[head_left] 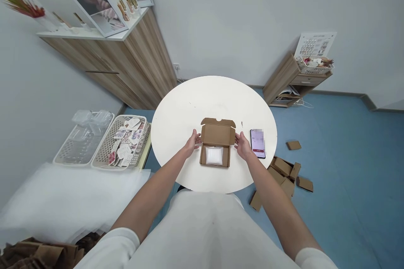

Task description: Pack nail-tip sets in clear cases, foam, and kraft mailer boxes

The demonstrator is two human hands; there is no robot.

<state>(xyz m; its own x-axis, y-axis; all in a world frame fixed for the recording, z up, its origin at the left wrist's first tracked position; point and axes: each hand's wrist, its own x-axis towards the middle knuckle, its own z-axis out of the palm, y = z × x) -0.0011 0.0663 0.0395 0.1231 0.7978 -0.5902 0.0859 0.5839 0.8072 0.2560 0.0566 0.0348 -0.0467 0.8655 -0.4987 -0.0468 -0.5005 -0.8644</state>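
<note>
An open brown cardboard mailer box [218, 134] lies on the round white table in front of me, its lid raised and tilted back. Inside its tray sits a white wrapped packet [213, 155], with brown cardboard showing around it. Just off the box's left side, my left hand [192, 143] is open with the fingers apart. On the opposite side, my right hand [242, 146] is also open, its fingertips at the lid's right edge; whether they touch it I cannot tell.
A phone [258, 143] with a lit screen lies right of the box on the table [214, 92]. Folded cardboard boxes [282, 168] are on the floor at right. Left are a basket of cards [121, 143], a basket of clear plastic [83, 138] and white sheets [72, 197].
</note>
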